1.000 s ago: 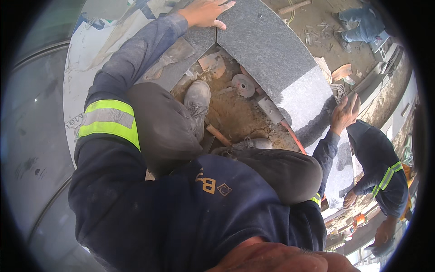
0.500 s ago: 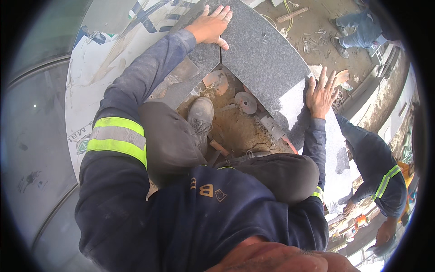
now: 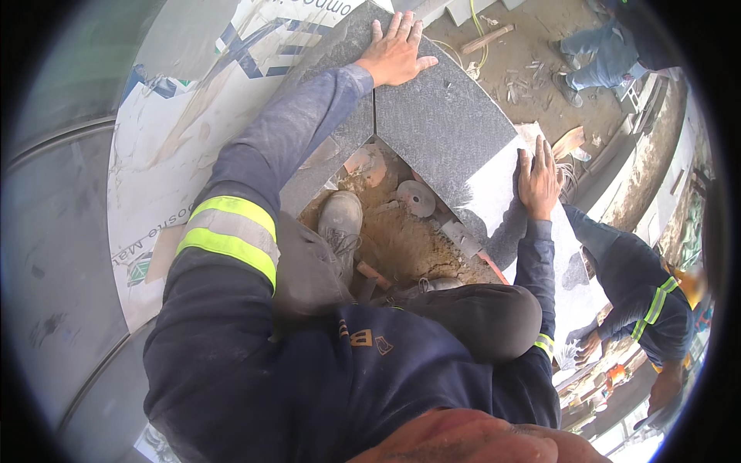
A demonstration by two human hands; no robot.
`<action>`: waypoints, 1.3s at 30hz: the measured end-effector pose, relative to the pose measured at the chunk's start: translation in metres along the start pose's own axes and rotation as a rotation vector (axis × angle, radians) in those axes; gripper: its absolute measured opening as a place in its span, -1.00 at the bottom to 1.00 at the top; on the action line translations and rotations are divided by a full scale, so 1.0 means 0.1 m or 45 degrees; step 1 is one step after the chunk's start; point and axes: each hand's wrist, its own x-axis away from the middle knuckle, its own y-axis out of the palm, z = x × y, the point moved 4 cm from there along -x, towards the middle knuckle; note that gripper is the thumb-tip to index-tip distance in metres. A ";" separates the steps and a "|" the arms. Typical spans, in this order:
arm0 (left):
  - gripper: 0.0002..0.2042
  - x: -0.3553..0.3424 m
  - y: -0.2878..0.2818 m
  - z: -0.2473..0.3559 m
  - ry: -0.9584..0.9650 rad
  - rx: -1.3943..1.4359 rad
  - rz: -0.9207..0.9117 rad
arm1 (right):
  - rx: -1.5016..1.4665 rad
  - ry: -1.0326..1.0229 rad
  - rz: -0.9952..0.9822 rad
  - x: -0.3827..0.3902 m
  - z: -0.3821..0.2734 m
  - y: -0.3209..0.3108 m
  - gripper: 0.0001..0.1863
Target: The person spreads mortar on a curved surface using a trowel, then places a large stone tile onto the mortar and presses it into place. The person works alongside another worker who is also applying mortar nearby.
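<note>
Two dark grey stone slabs meet at a narrow joint in front of me: a larger right slab and a left slab. My left hand lies flat near their far edge, fingers spread, beside the upper end of the joint. On the outer edge of the larger slab rests my right hand, open with fingers stretched out and holding nothing. Below the slabs, in the gap between my legs, an angle grinder with a round disc lies on sandy ground.
My shoe stands in the gap near a broken brick piece. White printed sheeting covers the left side. At right a co-worker bends with a hand on the pale slab. Another person's legs stand at the far right.
My left hand has slid rightward along the far edge, toward the larger slab. My right hand stays on the outer edge. The view has shifted slightly.
</note>
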 end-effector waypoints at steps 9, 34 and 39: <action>-0.17 -0.26 0.05 -0.07 -0.033 0.062 -0.094 | -0.022 0.001 -0.070 -0.06 -0.01 0.00 -0.29; -0.20 -1.16 0.22 0.36 0.318 0.267 0.245 | -0.042 0.037 -0.007 -0.05 -0.06 -0.08 -0.34; -0.57 -0.84 -0.32 0.18 0.249 0.736 0.669 | -0.095 0.034 0.031 -0.06 0.02 -0.01 -0.30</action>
